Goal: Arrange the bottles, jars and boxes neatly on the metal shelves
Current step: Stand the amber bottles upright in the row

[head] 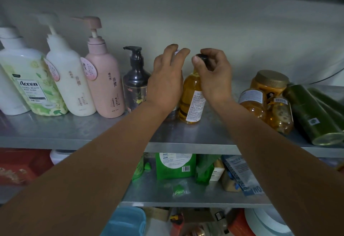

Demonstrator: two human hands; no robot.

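A galvanised metal shelf [74, 129] runs along a grey wall [242, 22], with a lower shelf [204, 194] beneath. An Accen body wash bottle [28, 87], a white pump bottle [68, 79], a pink pump bottle [104, 83] and a dark pump bottle [135, 87] stand upright. The left hand [165, 85] curls its fingers [184, 52] over a mostly hidden white-capped bottle [176, 52]. The right hand [216, 81] pinches the black cap [202, 59] of the amber bottle [191, 96], which is at mid-shelf with its long axis vertical and cap up. Further right, green bottles [316, 116] lie tilted.
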